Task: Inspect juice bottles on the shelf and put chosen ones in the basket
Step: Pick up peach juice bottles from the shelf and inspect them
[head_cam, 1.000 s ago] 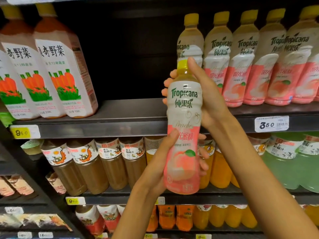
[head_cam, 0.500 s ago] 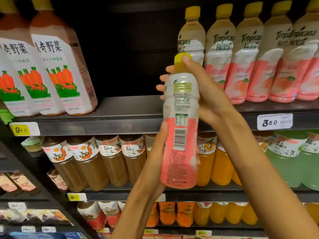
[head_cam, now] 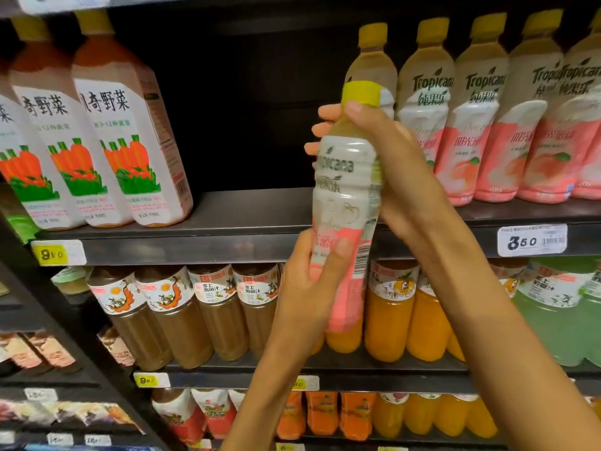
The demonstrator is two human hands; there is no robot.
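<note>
I hold a Tropicana peach juice bottle point(head_cam: 344, 196) with a yellow cap upright in front of the shelf. My right hand point(head_cam: 387, 164) grips its neck and upper body from the right. My left hand point(head_cam: 309, 288) holds the pink lower part, thumb across the label. The label's front and a barcode strip at its right edge face me. A row of the same peach bottles point(head_cam: 468, 135) stands on the upper shelf point(head_cam: 247, 216) behind. No basket is in view.
Tall carrot juice bottles point(head_cam: 107, 148) stand at upper left, with a dark gap beside them. Brown point(head_cam: 182, 317), orange point(head_cam: 390, 314) and green point(head_cam: 559, 314) drinks fill the middle shelf. More orange bottles point(head_cam: 406, 415) sit lower. A price tag point(head_cam: 531, 240) reads 3.50.
The bottle has been turned in my hands: front label, then back with barcode, now front again with the barcode at the edge. My left thumb has moved across the label.
</note>
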